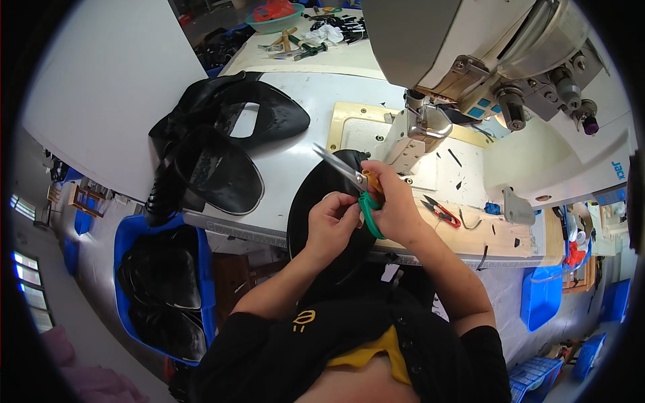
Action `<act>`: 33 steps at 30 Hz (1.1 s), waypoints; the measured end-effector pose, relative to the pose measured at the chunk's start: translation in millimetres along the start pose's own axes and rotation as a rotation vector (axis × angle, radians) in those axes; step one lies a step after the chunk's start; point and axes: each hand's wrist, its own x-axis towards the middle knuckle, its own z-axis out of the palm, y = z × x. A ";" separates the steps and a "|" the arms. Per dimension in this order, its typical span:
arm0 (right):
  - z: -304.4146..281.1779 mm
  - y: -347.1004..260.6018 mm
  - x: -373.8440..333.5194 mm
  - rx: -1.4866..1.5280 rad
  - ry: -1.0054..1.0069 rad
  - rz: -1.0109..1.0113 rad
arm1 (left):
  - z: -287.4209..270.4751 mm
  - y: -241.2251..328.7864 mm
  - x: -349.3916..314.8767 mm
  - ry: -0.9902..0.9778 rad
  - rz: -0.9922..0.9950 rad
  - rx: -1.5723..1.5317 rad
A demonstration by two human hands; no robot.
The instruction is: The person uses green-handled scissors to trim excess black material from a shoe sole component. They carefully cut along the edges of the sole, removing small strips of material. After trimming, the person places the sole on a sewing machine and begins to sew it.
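Observation:
My right hand point(398, 207) is closed around a pair of scissors point(370, 213) with green handles. Their blades point up and to the left, slightly parted. Close against the handles, my left hand point(329, 227) has its fingertips pinched together; what lies between them is too small to make out. Something orange-yellow point(371, 180) shows at my right fingers. Under both hands, a curved black leather-like piece point(310, 196) hangs over the table's front edge, partly hidden by them. Red-handled thread snips point(449, 216) lie right of my right hand.
A sewing machine point(427, 127) rises beyond my hands. Black leather-like pieces point(228, 158) are heaped on the table point(285, 94) at left. Below them stands a blue bin point(209, 282) of black pieces. Tools point(295, 47) and a green basin point(275, 23) sit farther back.

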 end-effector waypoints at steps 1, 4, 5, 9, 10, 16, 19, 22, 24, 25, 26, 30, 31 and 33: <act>1.8 1.4 -1.7 0.064 0.039 0.072 | -1.5 -3.0 0.4 -0.007 -0.004 -0.022; 4.3 8.2 -1.6 0.364 0.080 0.182 | -1.9 -4.2 -1.2 -0.012 -0.039 -0.151; 0.5 6.4 -0.8 0.434 0.035 0.230 | -2.3 -2.7 -0.9 -0.009 -0.050 -0.204; -14.9 -5.9 -4.6 0.475 -0.040 0.220 | -3.2 -1.2 -2.1 -0.002 -0.098 -0.286; -15.0 -7.2 -6.0 0.389 -0.028 0.145 | -4.0 -2.9 -1.0 -0.013 -0.093 -0.316; -16.8 -10.7 -1.4 -0.255 -0.084 -0.359 | 9.4 5.0 -3.6 0.087 -0.094 -0.323; -15.9 -12.1 -0.8 -0.438 -0.111 -0.456 | 4.4 -5.5 -2.2 0.073 -0.060 -0.319; -13.9 -10.1 3.5 -0.377 -0.093 -0.415 | 2.6 -5.2 -0.2 0.043 -0.059 -0.214; -11.7 -7.6 4.6 -0.211 -0.069 -0.266 | 3.5 2.9 0.8 0.008 -0.108 -0.184; -10.5 -7.1 4.6 -0.095 -0.055 -0.149 | 2.4 2.0 0.3 0.006 -0.106 -0.180; -9.3 -7.0 4.9 0.022 -0.044 -0.034 | 0.4 -0.5 -0.9 0.008 -0.101 -0.175; -16.4 -4.1 13.7 0.352 -0.090 0.277 | -0.8 -3.5 -0.6 0.024 -0.121 -0.302; -20.3 -4.0 10.9 0.295 -0.074 0.257 | 0.0 -2.9 -0.7 0.030 -0.125 -0.342; -30.6 -10.5 1.8 0.182 -0.053 0.213 | -4.5 -6.6 1.4 0.057 -0.155 -0.463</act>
